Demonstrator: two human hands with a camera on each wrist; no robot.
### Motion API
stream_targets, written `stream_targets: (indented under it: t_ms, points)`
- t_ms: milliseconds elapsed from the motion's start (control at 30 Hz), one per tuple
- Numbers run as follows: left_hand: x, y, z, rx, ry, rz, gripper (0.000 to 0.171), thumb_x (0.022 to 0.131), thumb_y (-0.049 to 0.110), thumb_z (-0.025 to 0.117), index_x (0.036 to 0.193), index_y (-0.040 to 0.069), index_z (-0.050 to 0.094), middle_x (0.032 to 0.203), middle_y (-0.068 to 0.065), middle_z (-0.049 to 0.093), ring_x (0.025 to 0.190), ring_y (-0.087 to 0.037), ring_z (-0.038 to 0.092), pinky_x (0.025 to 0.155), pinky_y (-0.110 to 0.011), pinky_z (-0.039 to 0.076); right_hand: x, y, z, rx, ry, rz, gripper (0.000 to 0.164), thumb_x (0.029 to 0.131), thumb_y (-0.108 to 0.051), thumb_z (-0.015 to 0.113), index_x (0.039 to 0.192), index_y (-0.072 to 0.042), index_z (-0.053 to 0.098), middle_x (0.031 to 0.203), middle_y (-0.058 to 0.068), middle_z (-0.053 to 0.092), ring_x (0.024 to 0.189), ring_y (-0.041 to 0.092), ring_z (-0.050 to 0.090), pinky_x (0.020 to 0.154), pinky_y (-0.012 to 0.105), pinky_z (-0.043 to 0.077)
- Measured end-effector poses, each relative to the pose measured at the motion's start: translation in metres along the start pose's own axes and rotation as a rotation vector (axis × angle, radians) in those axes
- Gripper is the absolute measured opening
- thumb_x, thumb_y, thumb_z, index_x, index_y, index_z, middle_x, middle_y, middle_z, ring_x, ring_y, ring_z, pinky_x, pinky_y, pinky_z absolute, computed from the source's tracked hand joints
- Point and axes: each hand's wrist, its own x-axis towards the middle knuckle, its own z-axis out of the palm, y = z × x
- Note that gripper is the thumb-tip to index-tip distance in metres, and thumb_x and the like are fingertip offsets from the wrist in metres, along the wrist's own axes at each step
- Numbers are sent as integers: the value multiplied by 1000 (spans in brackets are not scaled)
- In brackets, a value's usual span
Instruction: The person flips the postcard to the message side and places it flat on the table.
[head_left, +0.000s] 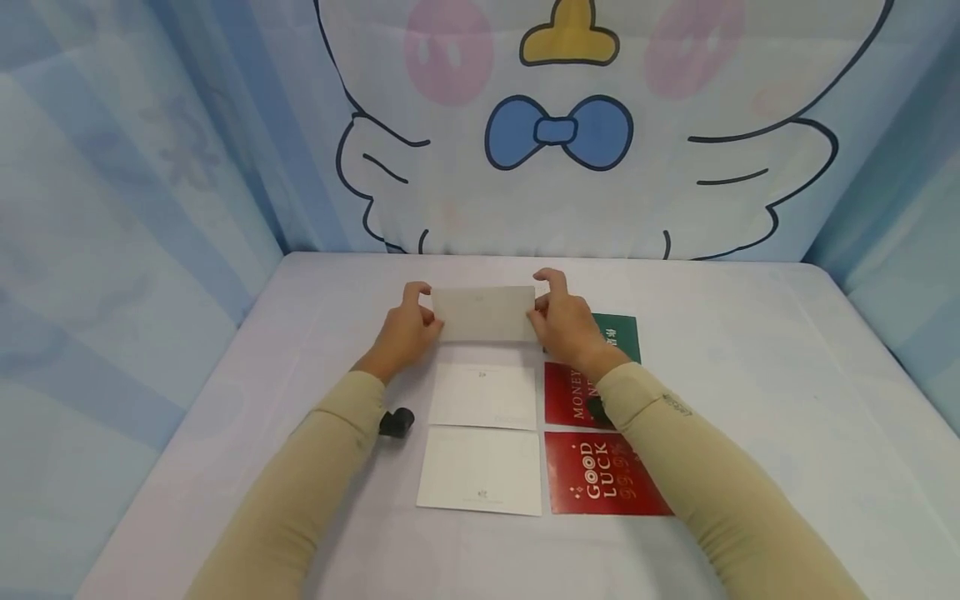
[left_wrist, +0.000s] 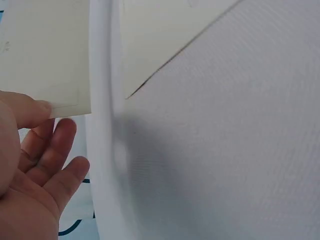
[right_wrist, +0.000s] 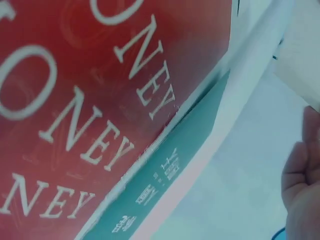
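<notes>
Between both hands a white card (head_left: pixel 483 315) is held up over the far part of the table, its plain side facing me. My left hand (head_left: pixel 407 333) pinches its left edge; in the left wrist view the thumb (left_wrist: pixel 35 111) lies on the card's face near a corner. The right hand (head_left: pixel 568 332) grips the opposite edge, with its index finger raised. Just nearer to me lie two more white cards, one (head_left: pixel 483 396) behind the other (head_left: pixel 480 468). Only part of the right hand shows in the right wrist view.
Right of the white cards lie a red card (head_left: pixel 564 398) lettered MONEY, a red GOOD LUCK card (head_left: pixel 603 475) and, farther back, a green card (head_left: pixel 621 332), all partly covered by the right arm. A small black object (head_left: pixel 397 422) is beside the left wrist. Curtains (head_left: pixel 112 250) enclose the white table (head_left: pixel 787 400).
</notes>
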Motion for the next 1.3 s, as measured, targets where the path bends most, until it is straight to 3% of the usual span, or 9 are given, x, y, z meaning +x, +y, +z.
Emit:
stream_targets:
  t_ms: [133, 233, 467, 633, 1000, 1300]
  points:
    - [1, 0, 0, -69, 44, -28, 49, 98, 11, 64, 137, 8, 33, 109, -19, 67, 92, -30, 63, 87, -43, 51, -1, -1, -1, 20, 58, -43, 42, 99, -11, 62, 136, -6, 42, 115, 18, 62, 100, 30, 64, 87, 43, 55]
    - [2, 1, 1, -90, 61, -11, 43, 98, 11, 63, 133, 8, 38, 111, -18, 67, 96, -30, 64, 86, -43, 52, -3, -1, 0, 9, 75, -45, 37, 100, -9, 61, 134, -1, 50, 122, 18, 55, 103, 30, 61, 89, 41, 54]
    - [3, 3, 5, -106, 26, 34, 31, 97, 6, 63, 127, 2, 55, 119, -14, 58, 105, -28, 61, 89, -39, 52, -2, 1, 3, -14, 49, 17, 46, 99, -10, 61, 142, 1, 50, 135, 20, 43, 105, 28, 57, 89, 39, 55]
    - [4, 3, 8, -27, -7, 46, 39, 95, 8, 67, 132, 0, 57, 119, -16, 57, 110, -29, 57, 95, -39, 47, -1, 3, 5, -34, -43, 56, 55, 96, -13, 65, 146, 2, 47, 141, 20, 40, 113, 30, 56, 94, 41, 52]
    - [6, 1, 16, 125, -74, -8, 48, 93, 18, 72, 137, 6, 58, 127, -12, 60, 117, -30, 53, 101, -48, 41, -1, 3, 12, -103, -157, 147, 60, 94, -18, 69, 146, 2, 47, 145, 22, 41, 121, 34, 53, 100, 47, 47]
    - [6, 2, 19, 243, -112, -43, 47, 93, 21, 73, 136, 8, 60, 127, -10, 62, 119, -30, 53, 101, -52, 38, 0, 2, 17, -152, -233, 150, 60, 94, -17, 69, 145, 4, 47, 144, 24, 44, 131, 37, 45, 106, 49, 40]
